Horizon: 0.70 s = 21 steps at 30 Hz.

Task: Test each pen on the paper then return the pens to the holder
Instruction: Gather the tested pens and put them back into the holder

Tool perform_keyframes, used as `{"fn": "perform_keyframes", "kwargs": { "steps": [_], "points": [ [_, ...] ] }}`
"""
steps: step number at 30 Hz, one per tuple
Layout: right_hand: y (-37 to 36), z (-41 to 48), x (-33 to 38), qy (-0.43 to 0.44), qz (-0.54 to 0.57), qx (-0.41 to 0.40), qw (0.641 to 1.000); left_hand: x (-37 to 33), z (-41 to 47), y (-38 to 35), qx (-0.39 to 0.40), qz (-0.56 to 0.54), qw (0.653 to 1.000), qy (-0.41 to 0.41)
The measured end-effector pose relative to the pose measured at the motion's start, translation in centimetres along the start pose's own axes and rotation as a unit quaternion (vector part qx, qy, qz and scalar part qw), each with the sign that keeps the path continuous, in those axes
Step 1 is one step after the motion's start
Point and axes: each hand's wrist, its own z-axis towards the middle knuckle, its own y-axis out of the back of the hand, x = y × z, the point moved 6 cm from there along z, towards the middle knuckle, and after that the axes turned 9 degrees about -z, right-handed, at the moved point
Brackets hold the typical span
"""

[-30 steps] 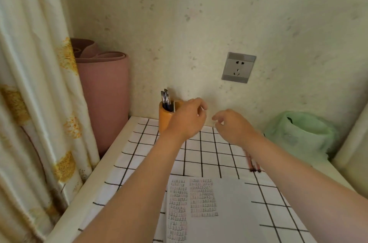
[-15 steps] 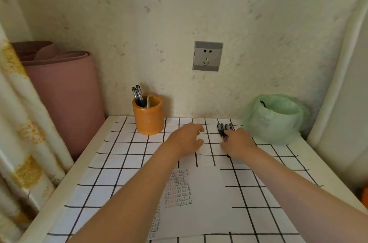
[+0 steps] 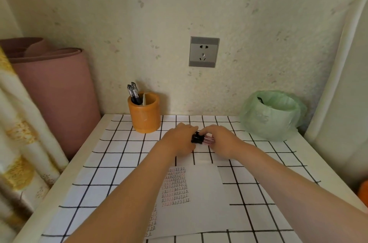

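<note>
A bundle of pens [image 3: 203, 139] with black caps and reddish barrels lies between my two hands on the checked table cover. My right hand [image 3: 221, 141] wraps the barrels; my left hand [image 3: 179, 141] closes on the capped ends. The orange holder [image 3: 146, 117] stands behind and to the left, with a few dark pens [image 3: 133, 93] upright in it. A white paper [image 3: 199, 199] covered with rows of small written marks lies nearer me, partly under my forearms.
A rolled pink mat [image 3: 53, 87] leans at the left by a curtain [image 3: 22, 143]. A bin lined with a green bag [image 3: 272, 115] sits at the back right. A wall socket [image 3: 204, 51] is above. An orange object [image 3: 363, 193] shows at the right edge.
Both hands came down from near the holder to the table. The right hand gathered the pens, and the left hand has now closed on their capped ends. The camera tilted down.
</note>
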Motion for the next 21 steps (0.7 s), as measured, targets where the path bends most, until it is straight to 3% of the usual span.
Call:
{"fn": "perform_keyframes", "kwargs": {
  "steps": [4, 21],
  "points": [
    [-0.4, 0.3, 0.4, -0.001, -0.049, 0.015, 0.999, 0.2, -0.1, 0.6, -0.019, 0.061, 0.998, -0.009],
    [-1.6, 0.3, 5.0, 0.069, -0.160, 0.020, 0.985, 2.0, -1.7, 1.8, 0.092, 0.013, 0.993, 0.076]
  ]
}}
